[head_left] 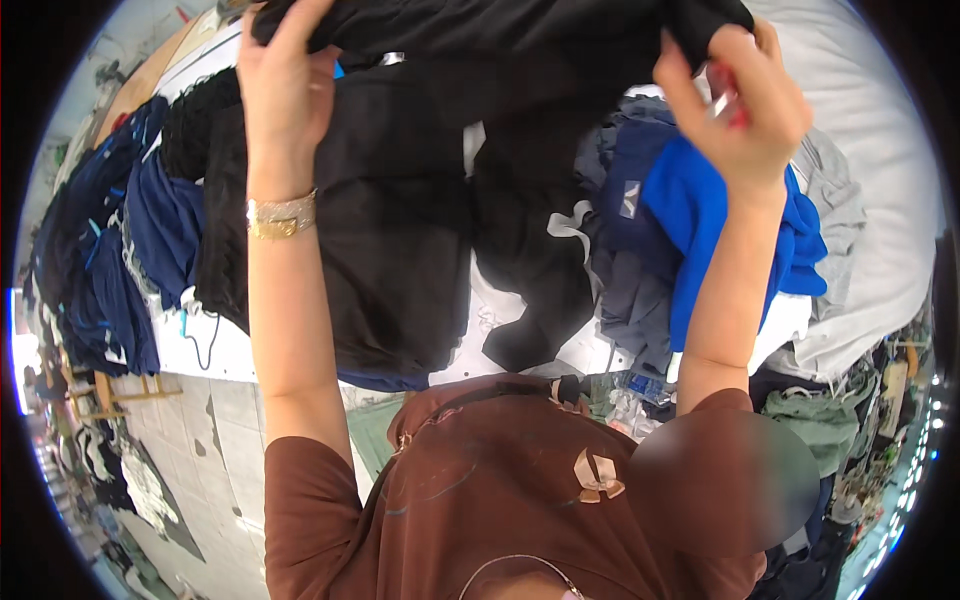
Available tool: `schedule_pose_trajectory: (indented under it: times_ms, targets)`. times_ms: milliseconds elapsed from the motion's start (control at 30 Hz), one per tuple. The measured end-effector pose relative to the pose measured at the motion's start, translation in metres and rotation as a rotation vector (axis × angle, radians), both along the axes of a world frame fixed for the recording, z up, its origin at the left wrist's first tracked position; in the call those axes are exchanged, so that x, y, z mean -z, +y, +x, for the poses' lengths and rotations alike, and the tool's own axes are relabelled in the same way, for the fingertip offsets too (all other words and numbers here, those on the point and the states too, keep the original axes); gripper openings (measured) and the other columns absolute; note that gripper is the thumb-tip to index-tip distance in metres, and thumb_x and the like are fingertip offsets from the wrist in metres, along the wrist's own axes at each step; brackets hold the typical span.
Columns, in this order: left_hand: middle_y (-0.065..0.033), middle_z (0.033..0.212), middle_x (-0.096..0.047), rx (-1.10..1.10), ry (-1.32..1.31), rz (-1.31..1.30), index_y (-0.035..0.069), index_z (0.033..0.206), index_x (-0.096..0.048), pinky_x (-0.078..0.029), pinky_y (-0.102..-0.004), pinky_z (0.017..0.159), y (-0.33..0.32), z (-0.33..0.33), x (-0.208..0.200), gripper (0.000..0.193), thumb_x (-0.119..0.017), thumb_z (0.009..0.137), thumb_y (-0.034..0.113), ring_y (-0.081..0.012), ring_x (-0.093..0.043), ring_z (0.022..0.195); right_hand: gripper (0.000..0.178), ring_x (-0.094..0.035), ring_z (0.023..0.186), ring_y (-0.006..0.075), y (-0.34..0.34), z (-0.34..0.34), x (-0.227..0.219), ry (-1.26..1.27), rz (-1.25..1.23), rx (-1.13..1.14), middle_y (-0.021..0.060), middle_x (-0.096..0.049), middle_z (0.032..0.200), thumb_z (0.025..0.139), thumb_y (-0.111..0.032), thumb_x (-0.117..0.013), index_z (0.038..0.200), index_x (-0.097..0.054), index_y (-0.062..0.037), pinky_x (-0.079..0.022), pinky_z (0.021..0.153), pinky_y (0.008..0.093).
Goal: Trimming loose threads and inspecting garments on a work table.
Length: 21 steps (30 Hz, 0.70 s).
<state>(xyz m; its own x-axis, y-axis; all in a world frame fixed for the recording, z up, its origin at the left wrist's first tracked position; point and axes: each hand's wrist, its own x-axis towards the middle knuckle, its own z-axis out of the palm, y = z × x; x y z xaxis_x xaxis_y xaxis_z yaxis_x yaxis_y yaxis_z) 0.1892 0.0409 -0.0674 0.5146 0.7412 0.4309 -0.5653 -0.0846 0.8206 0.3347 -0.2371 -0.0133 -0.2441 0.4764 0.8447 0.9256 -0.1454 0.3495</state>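
Both my arms reach up and forward over a white table [230, 350]. My left hand [285, 75], with a gold bracelet on the wrist, grips the upper edge of a black garment [400, 200] that hangs down over the table. My right hand [740, 100] grips the same garment's far right edge and also holds a small red-and-silver object [722, 95] between the fingers. The garment is stretched between the two hands.
Navy blue clothes [110, 260] are piled at the table's left end. A bright blue garment [700, 220], dark navy clothes [630, 230] and grey cloth [850, 220] lie at the right. My brown shirt [480, 490] fills the lower middle. A tiled floor [200, 440] shows at the lower left.
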Motion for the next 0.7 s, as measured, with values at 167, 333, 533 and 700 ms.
schedule_pose_trajectory:
  times_ms: [167, 333, 533, 700]
  targets:
    - [-0.0046, 0.114, -0.061, -0.002, -0.01, -0.256, 0.007, 0.121, -0.054, -0.048, -0.0385, 0.086, -0.008, -0.075, 0.056, 0.036, -0.059, 0.085, 0.007, -0.0201, -0.06, 0.103, 0.026, -0.04, 0.047, 0.0194, 0.024, -0.015, 0.113, 0.106, -0.229, -0.271, 0.0015, -0.033, 0.052, 0.064, -0.009, -0.074, 0.061, -0.049, -0.0103, -0.047, 0.074, 0.0372]
    - [-0.0087, 0.114, -0.058, -0.591, 0.184, -0.551, 0.007, 0.116, -0.041, -0.045, -0.0371, 0.086, -0.031, -0.165, 0.172, 0.027, -0.054, 0.092, 0.012, -0.0193, -0.056, 0.105, 0.037, -0.041, 0.048, 0.022, -0.017, -0.061, 0.241, 0.57, -0.592, -0.495, 0.0034, -0.035, 0.051, 0.063, -0.006, -0.075, 0.054, -0.039, -0.009, -0.04, 0.051, 0.0313]
    - [-0.0036, 0.109, -0.057, -0.855, 0.478, -0.057, 0.008, 0.106, -0.052, -0.043, -0.03, 0.086, -0.055, -0.182, 0.182, 0.025, -0.065, 0.085, 0.013, -0.0142, -0.053, 0.1, 0.014, -0.055, 0.048, 0.0213, -0.018, -0.079, 0.286, 1.022, -0.366, -0.089, 0.0037, -0.056, 0.056, 0.068, -0.005, -0.072, 0.078, -0.062, -0.0096, -0.041, 0.048, 0.0324]
    - [-0.0136, 0.099, -0.054, -0.705, 0.972, 0.703, 0.005, 0.096, -0.054, -0.04, -0.0383, 0.087, -0.063, -0.126, 0.171, 0.032, -0.073, 0.071, 0.007, -0.0328, -0.048, 0.099, 0.025, -0.06, 0.056, 0.0241, 0.019, -0.075, 0.291, 0.833, -0.573, 0.138, 0.0064, -0.061, 0.059, 0.072, -0.024, -0.073, 0.091, -0.062, -0.0112, -0.04, 0.059, 0.0346]
